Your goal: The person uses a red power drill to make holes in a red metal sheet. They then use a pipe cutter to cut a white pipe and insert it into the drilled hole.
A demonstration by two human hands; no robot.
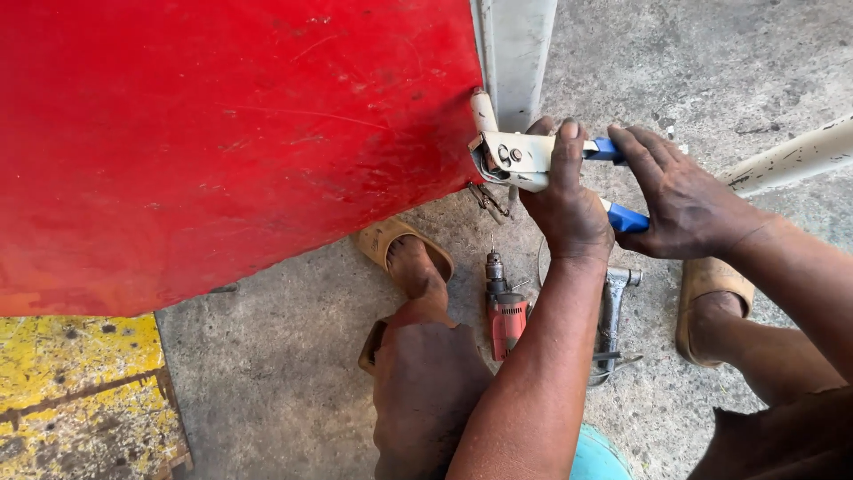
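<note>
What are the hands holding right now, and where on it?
Both hold a hand riveter at the red panel's edge: left hand wraps the white body, right hand grips the blue handles.

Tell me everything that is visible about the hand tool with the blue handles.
The hand riveter has a cream-white metal head with dark pivot bolts and two blue-covered handles. It lies roughly level, its nose pressed against the right edge of the red metal panel. The left hand wraps over the head and body, while the right hand grips the blue handles from the right. The paint looks worn and dirty.
</note>
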